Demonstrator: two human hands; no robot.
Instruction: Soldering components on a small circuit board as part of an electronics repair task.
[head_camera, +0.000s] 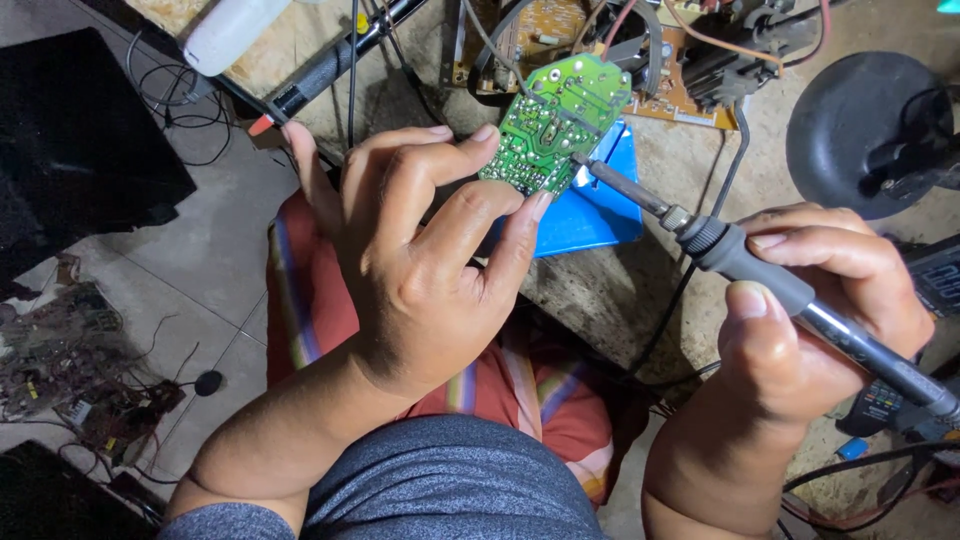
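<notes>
My left hand (420, 250) holds a small green circuit board (555, 120) by its lower edge between thumb and fingertips, solder side up, above the workbench. My right hand (810, 310) grips a soldering iron (740, 255) with a dark grey handle. Its metal tip touches the board's right edge near the middle. A blue flat piece (600, 205) lies on the bench directly under the board and the iron's shaft.
A tan circuit board with wires (690, 60) lies behind. A black round stand base (865, 130) sits at right, a meter (935, 275) beside it. A white bottle (225, 30) and a probe (330, 65) lie at top left. A heap of boards (70, 370) is on the floor.
</notes>
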